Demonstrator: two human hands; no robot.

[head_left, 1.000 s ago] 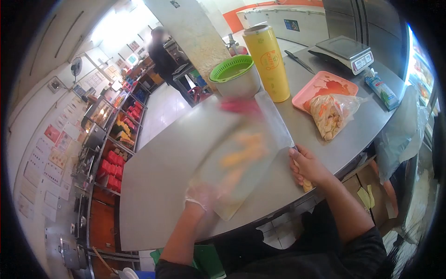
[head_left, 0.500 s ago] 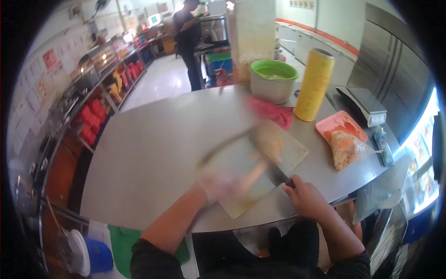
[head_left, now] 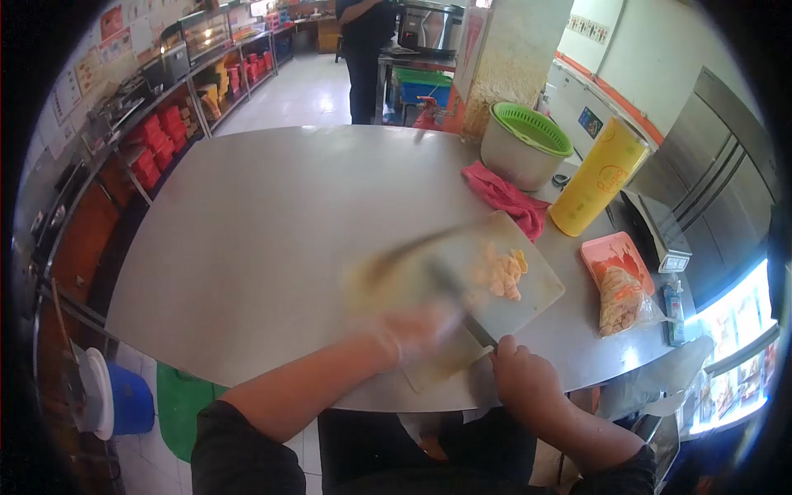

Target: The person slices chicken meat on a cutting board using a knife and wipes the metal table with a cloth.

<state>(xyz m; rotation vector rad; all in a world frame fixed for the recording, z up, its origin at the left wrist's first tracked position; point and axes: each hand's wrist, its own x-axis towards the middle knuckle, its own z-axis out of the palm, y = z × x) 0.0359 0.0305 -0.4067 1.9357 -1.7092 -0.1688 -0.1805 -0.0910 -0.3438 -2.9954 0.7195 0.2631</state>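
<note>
My right hand (head_left: 525,375) is wrapped round the handle of a knife (head_left: 479,332). The blade reaches forward and left over a pale cutting board (head_left: 538,289), its far end smeared by motion. Beside the blade is my left hand (head_left: 419,327), in a clear thin glove; blur hides its fingers and whatever may be in them. Several pale, orange-pink pieces that look like raw meat (head_left: 505,276) lie on the right half of the board. The left half of the board is blurred.
Right of the board lie a pink tray (head_left: 617,252) with red liquid, a plastic bag of pale pieces (head_left: 620,304) and a scale (head_left: 660,233). Behind it are a pink cloth (head_left: 507,198), a yellow roll (head_left: 600,179) and a pot with a green basket (head_left: 528,148). Another person (head_left: 363,58) stands far back.
The view has shifted, so the table's things appear lower and farther right. The knife blade has swung away from the meat pieces, which now show uncovered. My left hand is still blurred.
</note>
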